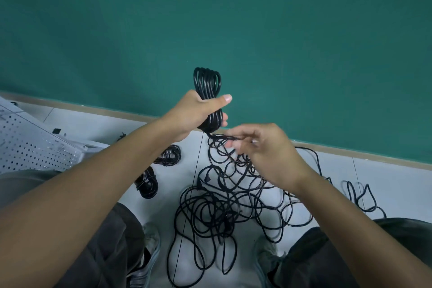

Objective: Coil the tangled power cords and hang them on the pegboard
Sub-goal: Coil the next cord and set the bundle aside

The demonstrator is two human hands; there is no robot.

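Green wall (257, 18) fills the top, pale tiled floor (385, 175) below it, no desk here. Pegboard (35, 147) lies at the floor's left edge, tilted, nothing hung on it yet that I can see. Big tangle (217, 208) of black cords sits mid-floor between the person's shoes, strands trailing toward the right edge. Two finished bundles (149, 182) on the floor left of the tangle, near the pegboard. Left hand (198, 114) grips a coil (208, 86) held upright above the floor, fingers and thumb wrapped round its middle. Right hand (264, 147) just beside it, fingers curled, pinching the loose strand (217, 139) that runs from the coil's bottom down into the tangle; hand is blurred so exact finger contact is hard to tell. Risk: the strand looks still knotted into the pile, so pulling more loops likely drags the whole tangle up or tightens a knot. Left grip could slip and loops spill. Shoes close to the pile, cord could catch on them. Bundles sit between tangle and pegboard.
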